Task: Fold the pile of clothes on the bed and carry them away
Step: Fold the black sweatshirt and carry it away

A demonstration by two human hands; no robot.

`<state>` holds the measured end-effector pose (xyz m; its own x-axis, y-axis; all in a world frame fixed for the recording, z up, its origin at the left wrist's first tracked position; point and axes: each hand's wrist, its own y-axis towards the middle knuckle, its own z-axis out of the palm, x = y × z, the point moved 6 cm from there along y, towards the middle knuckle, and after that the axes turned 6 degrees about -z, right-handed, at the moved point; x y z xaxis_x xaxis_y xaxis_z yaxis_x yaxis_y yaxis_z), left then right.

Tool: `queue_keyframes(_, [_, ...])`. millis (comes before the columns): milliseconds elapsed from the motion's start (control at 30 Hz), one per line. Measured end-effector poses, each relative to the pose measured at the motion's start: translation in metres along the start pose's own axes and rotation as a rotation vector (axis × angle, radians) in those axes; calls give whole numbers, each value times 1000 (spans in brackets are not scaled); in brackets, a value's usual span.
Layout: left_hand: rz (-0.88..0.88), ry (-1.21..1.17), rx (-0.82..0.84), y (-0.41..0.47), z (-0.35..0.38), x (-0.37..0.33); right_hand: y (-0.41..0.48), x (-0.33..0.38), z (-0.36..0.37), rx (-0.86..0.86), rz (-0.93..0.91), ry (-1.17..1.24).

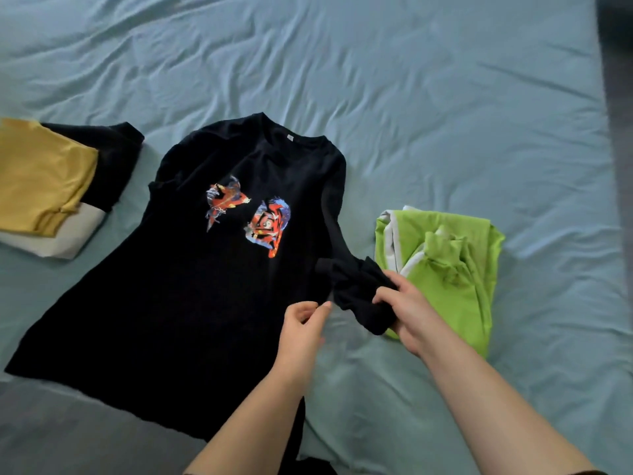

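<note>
A folded stack (44,186) is seen left of the black graphic T-shirt (191,286), which is spread face-up on the bedsheet (411,80). At the shirt's right edge the left hand (301,323) is held with thumb and forefinger nearly closed, grip unclear, while the bunched sleeve (352,286) is clamped in the right hand (404,303), beside a green garment (455,269). The sleeve should be pulled flat before being folded inward.
</note>
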<state>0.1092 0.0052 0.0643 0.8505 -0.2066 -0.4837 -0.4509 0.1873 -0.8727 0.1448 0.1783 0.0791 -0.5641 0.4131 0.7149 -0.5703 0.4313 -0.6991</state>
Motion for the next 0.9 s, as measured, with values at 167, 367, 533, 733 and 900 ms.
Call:
queue_keyframes(167, [-304, -564, 303, -12, 47, -19, -36, 29, -9, 136, 16, -38])
queue_keyframes(367, [-69, -475, 148, -52, 51, -55, -88, 68, -27, -67, -174, -347])
queue_keyframes(533, [275, -21, 191, -114, 68, -76, -132, 87, 12, 95, -149, -108])
queue_keyframes(733, [398, 181, 510, -162, 104, -53, -146, 100, -42, -363, -195, -29])
queue_keyframes(900, [365, 390, 441, -170, 114, -31, -173, 131, -99, -436, -363, -74])
